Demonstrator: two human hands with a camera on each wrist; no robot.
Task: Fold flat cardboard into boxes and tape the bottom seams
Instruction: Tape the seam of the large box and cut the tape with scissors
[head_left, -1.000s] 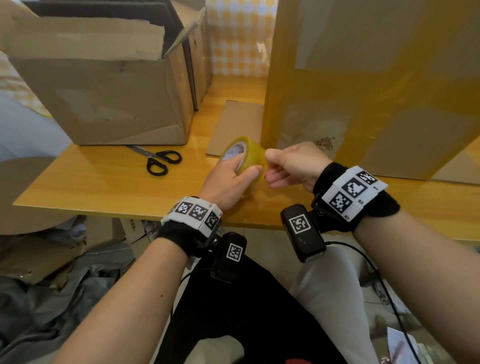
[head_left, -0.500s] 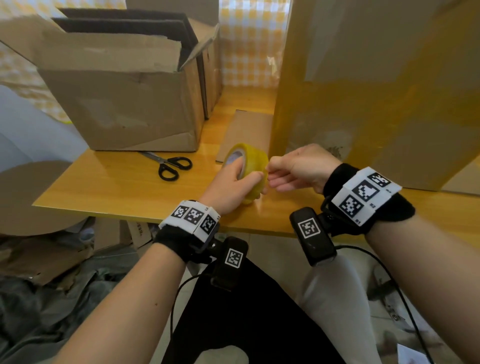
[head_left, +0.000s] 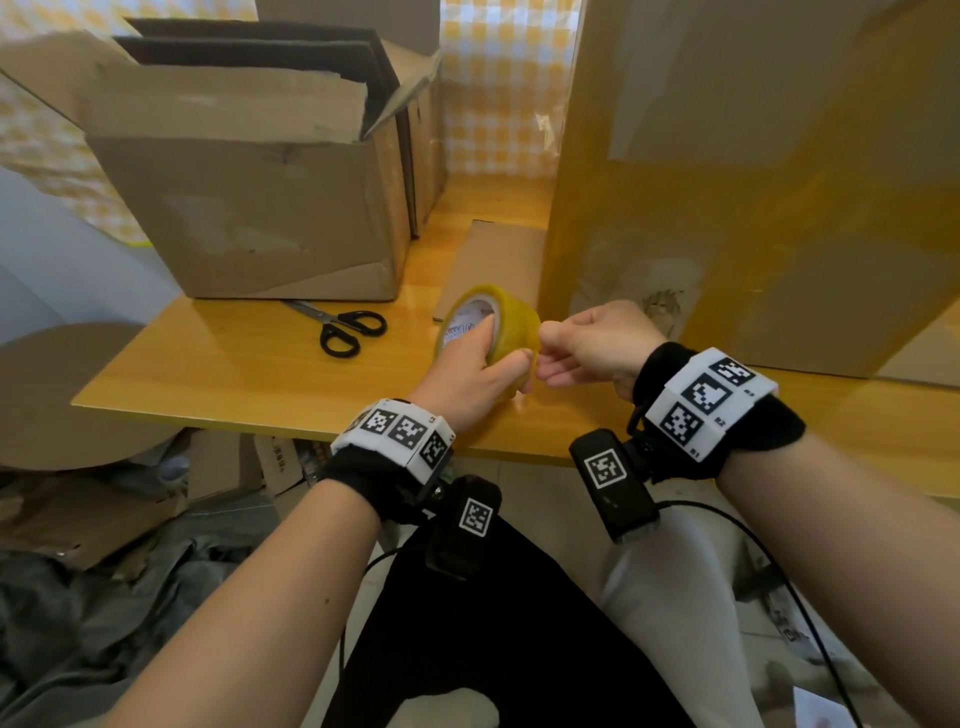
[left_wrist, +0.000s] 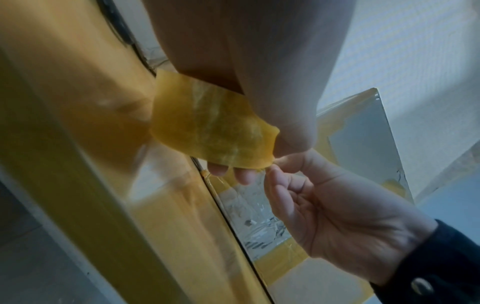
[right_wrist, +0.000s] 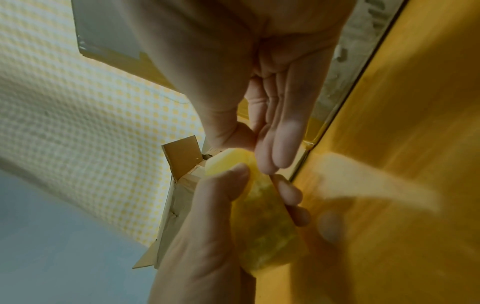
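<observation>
A yellow tape roll (head_left: 511, 325) is held just above the wooden table (head_left: 234, 364), near its front edge. My left hand (head_left: 467, 379) grips it, fingers in the core and thumb on the outer face. My right hand (head_left: 592, 343) is curled beside it. In the left wrist view the right hand (left_wrist: 337, 205) pinches the outer layer at the rim of the roll (left_wrist: 213, 127). The right wrist view shows the roll (right_wrist: 265, 232) in my left hand (right_wrist: 202, 226). A tall cardboard box (head_left: 753, 182) with yellow tape strips stands right behind my hands.
An open cardboard box (head_left: 249, 208) stands at the back left, with black-handled scissors (head_left: 348, 327) lying in front of it. A flat cardboard piece (head_left: 493, 265) lies between the two boxes. Cardboard scraps and grey cloth (head_left: 104, 545) lie on the floor to the left.
Both hands have stayed together at the tape roll, with the right fingertips still at its rim. The head view has shifted a little; the boxes and scissors have not moved.
</observation>
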